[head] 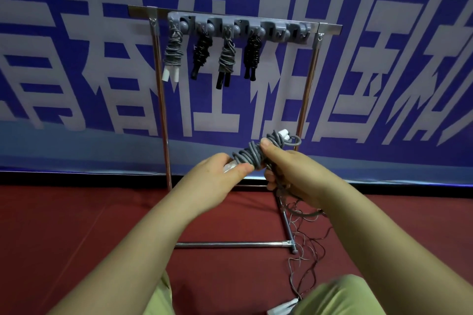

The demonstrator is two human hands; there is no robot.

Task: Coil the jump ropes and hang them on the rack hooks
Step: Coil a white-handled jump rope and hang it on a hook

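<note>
The left hand (pixel 220 176) pinched the white handle end of a grey jump rope (pixel 253 155), with its thumb and fingers curled around it. The right hand (pixel 289 169) gripped the other part of the same bundle, with its thumb on top. The rope was wound into a tight little roll between the two hands, out in front of the person. Holding it at both ends probably kept the roll from coming undone.

At the far end of the bundle, just past the right thumb, a white handle tip (pixel 284 133) and a small loop (pixel 297 140) stuck out. That loop looked like the part meant to go over a hook.

Up above the hands stood the rack (pixel 240 25) with its row of hooks. Four coiled ropes hung there side by side: a grey one with white handles (pixel 174 52), a black one (pixel 202 50), a grey one with black handles (pixel 226 59) and another black one (pixel 252 52). The hooks (pixel 294 30) higher than the right hand were bare, so the bundle likely belonged there.

Down below the right hand, thin loose cords (pixel 304 238) lay tangled on the red floor (pixel 76 225) by the rack's foot bar (pixel 230 245). Another white handle (pixel 282 307) lay close to the person's knees.
</note>
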